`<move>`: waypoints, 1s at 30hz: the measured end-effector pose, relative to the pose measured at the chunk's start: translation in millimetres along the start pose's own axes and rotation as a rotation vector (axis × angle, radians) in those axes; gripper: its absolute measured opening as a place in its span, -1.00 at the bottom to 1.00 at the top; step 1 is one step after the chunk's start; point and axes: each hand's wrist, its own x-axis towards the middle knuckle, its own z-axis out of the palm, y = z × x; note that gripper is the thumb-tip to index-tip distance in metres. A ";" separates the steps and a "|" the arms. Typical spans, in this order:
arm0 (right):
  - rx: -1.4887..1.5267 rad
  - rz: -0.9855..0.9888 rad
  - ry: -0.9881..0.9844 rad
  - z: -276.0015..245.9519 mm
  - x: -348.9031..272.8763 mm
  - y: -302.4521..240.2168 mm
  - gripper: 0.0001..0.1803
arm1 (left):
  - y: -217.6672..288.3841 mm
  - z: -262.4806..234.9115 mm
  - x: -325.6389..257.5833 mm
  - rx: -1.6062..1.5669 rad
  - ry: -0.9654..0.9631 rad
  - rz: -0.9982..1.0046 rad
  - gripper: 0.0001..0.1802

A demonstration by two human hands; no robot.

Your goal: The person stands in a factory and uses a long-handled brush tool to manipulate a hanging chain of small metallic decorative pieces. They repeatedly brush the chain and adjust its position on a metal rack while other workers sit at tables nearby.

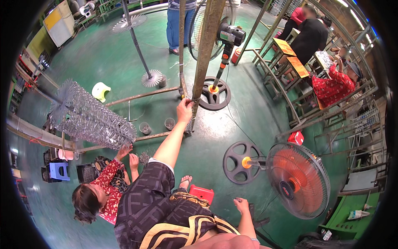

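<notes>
Metal post (pixel 204 62) just R of L hand (pixel 184 110), can't tell if clamped; R hand (pixel 242 205) loosely curled, ditto.

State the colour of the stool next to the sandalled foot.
Red. The stool shows best in the head view, the only one here.

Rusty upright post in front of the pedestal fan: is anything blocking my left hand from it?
Nothing visible does. Your left hand is right at the rusty upright post, its fingertips seemingly touching it. The pedestal fan stands beyond the post, not between.
</notes>
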 end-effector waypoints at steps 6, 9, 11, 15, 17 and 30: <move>0.076 0.095 -0.005 -1.1 1.3 -2.9 -0.54 | 8.8 -0.8 1.4 0.115 -0.044 -0.104 -0.84; 0.093 0.099 -0.016 -5.1 -5.0 -14.5 -0.54 | 5.7 2.0 2.1 0.174 -0.048 -0.139 -0.83; 0.056 0.074 0.003 -2.4 -2.8 -5.9 -0.55 | 11.0 3.2 1.1 0.221 -0.055 -0.162 -0.82; 0.010 0.074 0.009 -4.3 -8.8 -13.4 -0.56 | 22.1 4.4 -1.8 0.321 -0.048 -0.242 -0.81; 0.055 0.038 0.017 -2.5 -13.0 -16.4 -0.57 | 30.1 5.2 -3.4 0.363 -0.047 -0.272 -0.81; 0.046 0.060 0.006 6.1 -13.6 -1.9 -0.55 | 27.4 2.3 2.4 0.318 -0.041 -0.332 -0.81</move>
